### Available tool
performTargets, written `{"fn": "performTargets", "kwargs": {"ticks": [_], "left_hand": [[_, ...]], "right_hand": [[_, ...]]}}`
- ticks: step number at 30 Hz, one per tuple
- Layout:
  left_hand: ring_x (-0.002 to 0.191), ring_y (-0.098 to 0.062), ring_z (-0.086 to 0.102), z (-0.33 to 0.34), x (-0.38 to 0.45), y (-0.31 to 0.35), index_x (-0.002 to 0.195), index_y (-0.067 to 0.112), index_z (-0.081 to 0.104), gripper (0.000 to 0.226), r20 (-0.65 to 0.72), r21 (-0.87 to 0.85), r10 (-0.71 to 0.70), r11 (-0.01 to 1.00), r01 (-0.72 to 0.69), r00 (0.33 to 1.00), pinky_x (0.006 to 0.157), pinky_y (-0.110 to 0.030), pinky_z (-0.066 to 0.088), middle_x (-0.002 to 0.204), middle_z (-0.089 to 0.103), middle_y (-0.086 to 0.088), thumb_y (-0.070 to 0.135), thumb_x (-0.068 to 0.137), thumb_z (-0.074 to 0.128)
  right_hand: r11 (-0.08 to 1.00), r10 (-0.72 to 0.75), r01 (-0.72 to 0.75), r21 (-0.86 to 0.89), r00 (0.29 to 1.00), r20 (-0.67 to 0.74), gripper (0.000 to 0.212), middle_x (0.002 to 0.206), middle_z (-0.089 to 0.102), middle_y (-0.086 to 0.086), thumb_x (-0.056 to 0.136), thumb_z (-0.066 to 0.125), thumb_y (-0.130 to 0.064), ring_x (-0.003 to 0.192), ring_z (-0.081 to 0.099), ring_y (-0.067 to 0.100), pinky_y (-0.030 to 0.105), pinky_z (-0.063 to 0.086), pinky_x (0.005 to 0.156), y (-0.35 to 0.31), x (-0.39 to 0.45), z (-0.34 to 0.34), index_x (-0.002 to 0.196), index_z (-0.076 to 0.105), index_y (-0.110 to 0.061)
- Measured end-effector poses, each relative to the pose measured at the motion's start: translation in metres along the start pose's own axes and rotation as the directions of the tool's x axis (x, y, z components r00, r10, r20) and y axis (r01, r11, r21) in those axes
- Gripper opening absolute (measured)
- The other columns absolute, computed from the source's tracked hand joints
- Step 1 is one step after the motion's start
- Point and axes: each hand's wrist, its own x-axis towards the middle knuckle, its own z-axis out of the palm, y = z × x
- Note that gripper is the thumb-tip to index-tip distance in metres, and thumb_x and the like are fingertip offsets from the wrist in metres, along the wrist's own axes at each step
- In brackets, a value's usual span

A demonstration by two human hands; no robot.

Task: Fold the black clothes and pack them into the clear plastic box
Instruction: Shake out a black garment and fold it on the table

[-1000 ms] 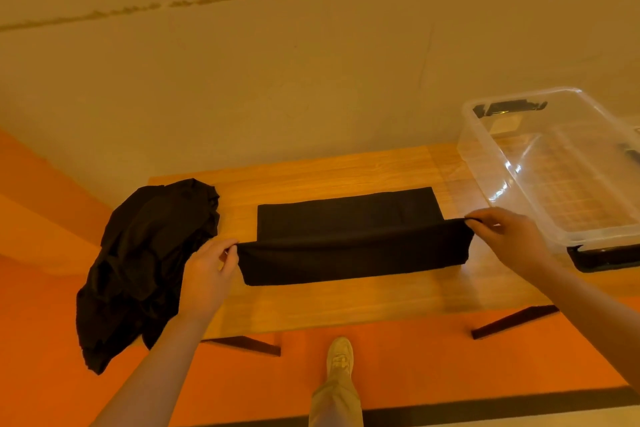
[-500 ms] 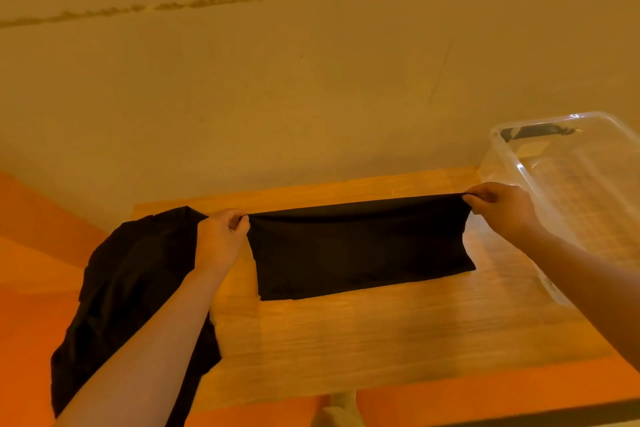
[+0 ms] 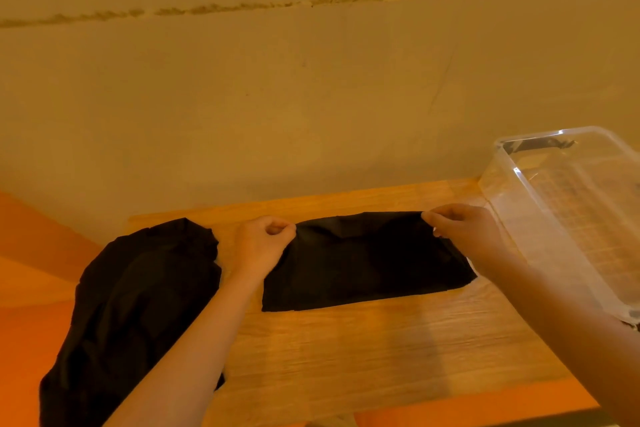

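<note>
A black garment (image 3: pixel 363 263), folded into a long strip, lies across the middle of the wooden table (image 3: pixel 363 350). My left hand (image 3: pixel 259 246) pinches its far left corner, and my right hand (image 3: pixel 464 232) pinches its far right corner. Both corners sit at the strip's far edge, and the cloth between them sags in loose creases. A crumpled pile of black clothes (image 3: pixel 138 315) covers the table's left end and hangs over the edge. The clear plastic box (image 3: pixel 568 218) stands open at the right end, nothing visible inside.
A plain beige wall rises directly behind the table. Orange floor shows to the left and below the front edge. Bare wood stretches between the folded strip and the near edge.
Both hands carried the near edge of the cloth up and over to the far edge, doubling the strip. They then came closer together, slackening the cloth. The view shifted nearer the table.
</note>
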Motion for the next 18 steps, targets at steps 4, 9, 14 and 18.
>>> {"fn": "performTargets", "kwargs": {"ticks": [4, 9, 14, 18], "left_hand": [[0.077, -0.001, 0.063, 0.022, -0.040, 0.023, 0.085, 0.029, 0.071, 0.003, 0.062, -0.075, 0.062, 0.996, -0.057, 0.996, 0.066, -0.014, 0.046, 0.082, 0.068, 0.017, 0.028, 0.087, 0.069], [0.080, 0.007, 0.062, 0.055, -0.077, 0.031, 0.095, 0.028, 0.072, 0.009, 0.103, -0.092, 0.166, 0.983, -0.157, 0.981, 0.072, -0.012, 0.050, 0.084, 0.067, 0.020, 0.028, 0.089, 0.066], [0.088, 0.012, 0.059, 0.066, -0.096, 0.021, 0.098, 0.027, 0.070, 0.012, -0.020, -0.189, 0.155, 0.970, -0.156, 0.988, 0.072, -0.007, 0.048, 0.083, 0.064, 0.022, 0.021, 0.090, 0.065], [0.091, 0.013, 0.058, 0.071, -0.103, 0.019, 0.098, 0.026, 0.072, 0.012, -0.057, -0.213, 0.154, 0.963, -0.163, 0.986, 0.074, -0.005, 0.047, 0.087, 0.066, 0.021, 0.022, 0.089, 0.065]], "right_hand": [[0.994, -0.003, -0.004, 0.107, 0.998, 0.065, 0.009, 0.081, 0.071, -0.001, 0.084, 0.070, -0.028, 0.077, 0.065, 0.011, 0.022, 0.045, 0.069, -0.017, -0.045, 0.033, 0.087, 0.074, -0.019], [0.983, -0.001, -0.028, 0.184, 0.987, 0.158, 0.009, 0.085, 0.071, -0.004, 0.086, 0.067, -0.029, 0.083, 0.066, 0.009, 0.028, 0.053, 0.082, -0.015, -0.082, 0.075, 0.092, 0.073, -0.025], [0.953, 0.069, -0.108, 0.282, 0.987, 0.144, 0.007, 0.089, 0.072, -0.005, 0.088, 0.066, -0.026, 0.091, 0.066, 0.010, 0.030, 0.054, 0.084, -0.005, -0.096, 0.088, 0.089, 0.073, -0.029], [0.914, 0.145, -0.199, 0.353, 0.974, 0.174, 0.009, 0.088, 0.072, -0.003, 0.088, 0.066, -0.024, 0.093, 0.066, 0.014, 0.031, 0.054, 0.085, 0.001, -0.103, 0.090, 0.088, 0.074, -0.026]]}}
